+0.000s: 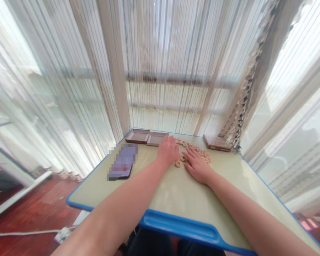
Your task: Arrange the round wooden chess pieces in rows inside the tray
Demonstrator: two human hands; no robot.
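Observation:
Round wooden xiangqi pieces [177, 164] lie in a loose cluster on the pale tabletop [165, 192]; some show markings. My left hand [168, 151] is at the left side of the cluster, its fingers apart and slightly bent, overlapping the right end of a shallow tray [155, 139] in this view. What lies beneath its palm is hidden. Palm down, my right hand [198, 166] rests over the near side of the cluster with fingers spread, touching or covering several pieces. Neither hand visibly grips a piece.
A second shallow tray [138, 136] adjoins the first at the table's back left. A blurred-out phone [124, 161] lies at the left. The flat brown box [217, 142] sits back right. String curtains [154, 64] hang behind; a blue groove [180, 226] lines the front edge.

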